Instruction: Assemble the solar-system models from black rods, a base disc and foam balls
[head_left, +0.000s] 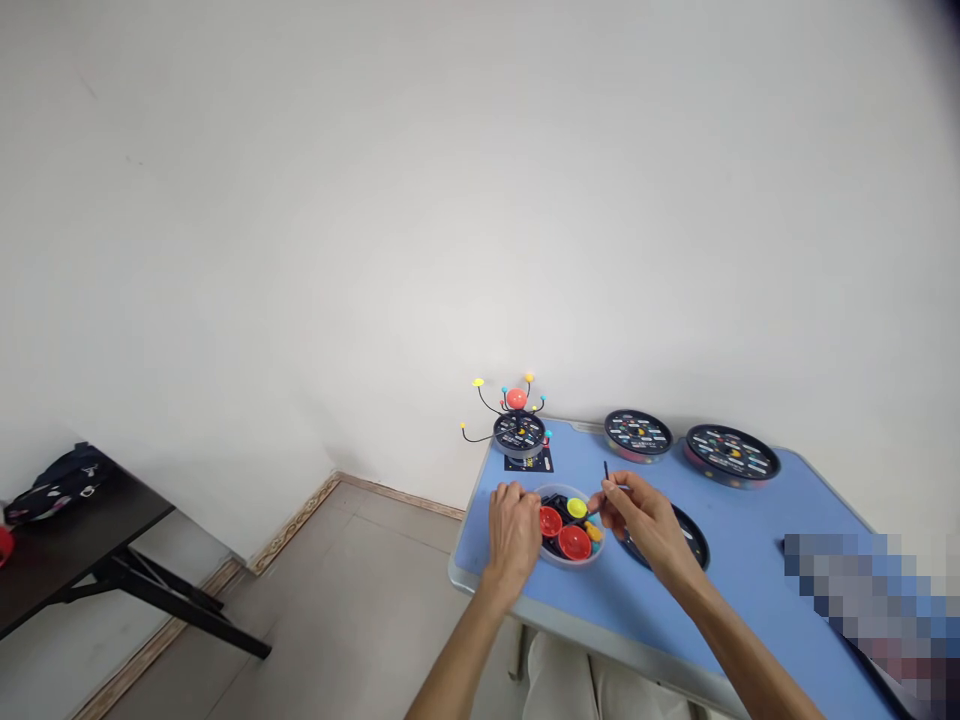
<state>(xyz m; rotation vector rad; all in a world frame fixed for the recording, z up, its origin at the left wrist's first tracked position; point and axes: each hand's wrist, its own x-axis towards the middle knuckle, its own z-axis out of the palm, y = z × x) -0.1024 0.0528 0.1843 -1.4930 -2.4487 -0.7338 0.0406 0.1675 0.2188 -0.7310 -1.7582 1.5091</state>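
A clear round plastic bowl [568, 562] stands near the front left of the blue table. In it lie red half-spheres [575, 543], a yellow cup-shaped piece [577, 508], small orange and blue pieces and several black parts. My left hand [514, 528] is closed at the bowl's left rim, its fingertips partly hidden. Over the bowl's right side, my right hand [637, 515] pinches a thin black rod [607, 470]. A black round lid [691, 537] lies on the table, partly covered by my right hand.
An assembled solar system model [517, 400] stands at the back left on a printed card [536, 462]. Two lidded round containers [638, 432] sit along the back of the blue table [585, 605]. A blurred-out object [874, 600] is at right. A black table [112, 510] holds a bag.
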